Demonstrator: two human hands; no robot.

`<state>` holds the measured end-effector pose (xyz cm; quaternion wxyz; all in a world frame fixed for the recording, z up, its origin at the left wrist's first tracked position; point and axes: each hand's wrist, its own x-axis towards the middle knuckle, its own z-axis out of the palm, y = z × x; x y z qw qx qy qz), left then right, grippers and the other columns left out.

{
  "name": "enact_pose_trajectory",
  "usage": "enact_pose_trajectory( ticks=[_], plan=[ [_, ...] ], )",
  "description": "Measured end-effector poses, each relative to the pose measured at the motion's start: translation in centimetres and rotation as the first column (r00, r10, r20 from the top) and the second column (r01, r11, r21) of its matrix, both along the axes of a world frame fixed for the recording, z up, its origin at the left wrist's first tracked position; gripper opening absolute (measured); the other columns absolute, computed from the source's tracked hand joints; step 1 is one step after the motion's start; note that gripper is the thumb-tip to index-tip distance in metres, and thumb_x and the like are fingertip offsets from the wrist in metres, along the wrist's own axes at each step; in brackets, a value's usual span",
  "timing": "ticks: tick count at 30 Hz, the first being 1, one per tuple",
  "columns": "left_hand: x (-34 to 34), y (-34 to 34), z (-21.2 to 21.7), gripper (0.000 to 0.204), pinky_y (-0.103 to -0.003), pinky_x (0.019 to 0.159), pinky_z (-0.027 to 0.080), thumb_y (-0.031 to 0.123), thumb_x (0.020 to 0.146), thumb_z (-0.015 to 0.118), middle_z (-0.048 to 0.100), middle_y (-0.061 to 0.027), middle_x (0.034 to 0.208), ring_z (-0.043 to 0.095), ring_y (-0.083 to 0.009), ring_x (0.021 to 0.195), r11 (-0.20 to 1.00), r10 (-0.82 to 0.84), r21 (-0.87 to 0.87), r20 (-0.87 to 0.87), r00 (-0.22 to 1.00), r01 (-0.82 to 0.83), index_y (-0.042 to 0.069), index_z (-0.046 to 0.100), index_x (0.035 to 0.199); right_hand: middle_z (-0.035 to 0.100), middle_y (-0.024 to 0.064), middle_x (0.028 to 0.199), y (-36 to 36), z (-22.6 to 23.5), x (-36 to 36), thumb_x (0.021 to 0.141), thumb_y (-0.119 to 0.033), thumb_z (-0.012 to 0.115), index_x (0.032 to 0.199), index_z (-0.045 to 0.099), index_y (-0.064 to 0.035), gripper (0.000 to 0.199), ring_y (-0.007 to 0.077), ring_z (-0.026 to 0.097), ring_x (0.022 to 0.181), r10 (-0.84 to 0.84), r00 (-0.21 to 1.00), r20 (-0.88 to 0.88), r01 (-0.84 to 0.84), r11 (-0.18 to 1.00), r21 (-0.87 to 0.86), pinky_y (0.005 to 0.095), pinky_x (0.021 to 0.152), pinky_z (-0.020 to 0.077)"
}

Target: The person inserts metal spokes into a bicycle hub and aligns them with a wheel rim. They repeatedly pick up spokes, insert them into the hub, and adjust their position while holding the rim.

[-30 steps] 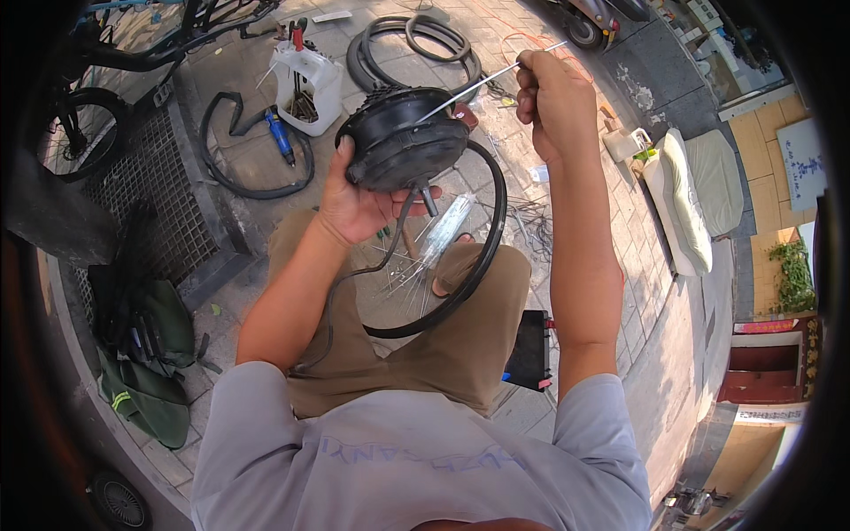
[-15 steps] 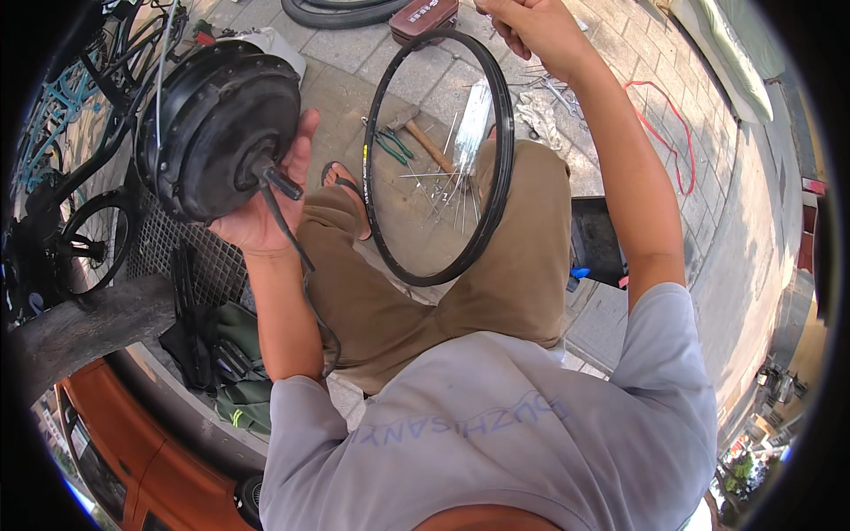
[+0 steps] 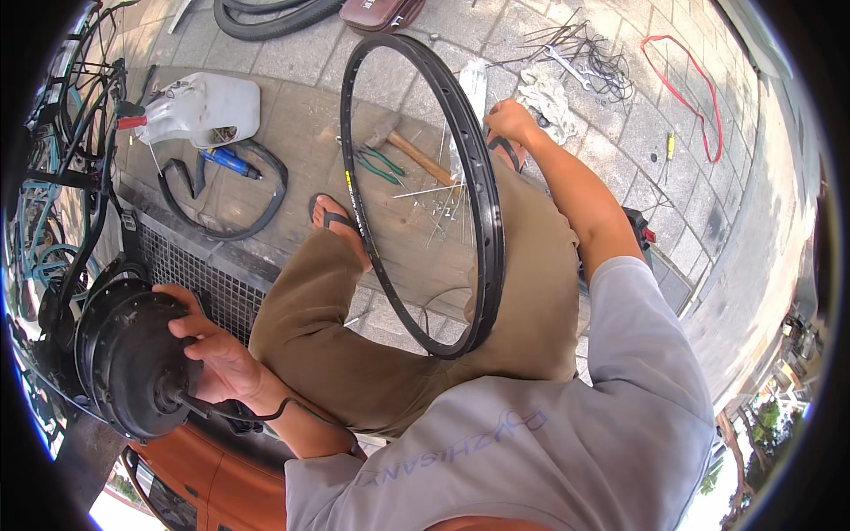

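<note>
The black hub motor (image 3: 131, 363) sits at the person's far left, above the paving, clasped by the left hand (image 3: 223, 358), fingers curled over its edge. The right hand (image 3: 512, 122) hangs by the right foot, fingers bent; whether they pinch anything, I cannot tell. Handling it well means supporting its likely considerable weight evenly and sparing the cable (image 3: 211, 411) sharp bends. Its axle stub (image 3: 177, 394) points rightward and slightly down in view, the long axis running along it.
</note>
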<state>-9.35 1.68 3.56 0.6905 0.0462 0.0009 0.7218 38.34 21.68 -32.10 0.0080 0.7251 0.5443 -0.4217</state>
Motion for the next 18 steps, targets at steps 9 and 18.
enact_pose_trajectory(
  ticks=[9, 18],
  plan=[
    [0.7, 0.7, 0.2, 0.076, -0.038, 0.085, 0.068, 0.009, 0.086, 0.083, 0.035, -0.0145, 0.154, 0.066, -0.036, 0.118, 0.999, 0.038, 0.015, -0.153, 0.988, -0.037, 0.002, 0.042, 0.149, 0.078, 0.0197, 0.108, 0.4, -2.7, -6.6, 0.089, -0.032, 0.074, 0.11, 0.077, -0.004, 0.036, 0.0351, 0.075, 0.103, 0.676, 0.734, -0.064, -0.679, 0.73, -0.077, 0.0453, 0.091, 0.0569],
    [0.9, 1.0, -0.1, 0.064, -0.039, 0.081, 0.07, 0.01, 0.092, 0.077, 0.035, -0.0183, 0.152, 0.069, -0.0374, 0.114, 0.995, 0.079, 0.069, -0.101, 0.992, -0.072, 0.0, 0.045, 0.146, 0.074, 0.0209, 0.095, -2.4, 2.8, -9.2, 0.084, -0.013, 0.066, 0.097, 0.071, -0.0026, 0.017, 0.0411, 0.073, 0.093, 0.982, 0.187, -0.017, -0.982, 0.187, -0.007, 0.0493, 0.084, 0.057]
  ],
)
